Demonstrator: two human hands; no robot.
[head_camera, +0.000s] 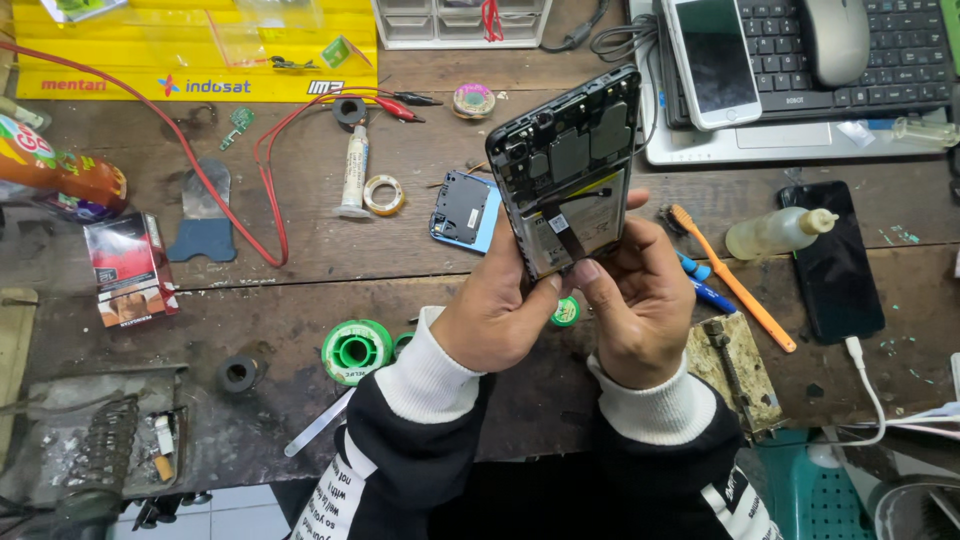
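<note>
An opened smartphone (572, 170), its back cover removed, is held upright above a cluttered wooden workbench (400, 260), tilted so the exposed boards and battery face the camera. It is gripped firmly along its lower left edge by the left hand (500, 310), while the right hand (640, 300) is closed on its lower right, thumb pressed to a flat cable, apparently to steady it

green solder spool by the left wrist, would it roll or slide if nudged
The round green plastic solder spool appears to lie flat on its flange, so it would probably slide rather than roll. The rough, grimy wooden bench likely adds drag. It may be heavy for its size if wire remains.
</note>
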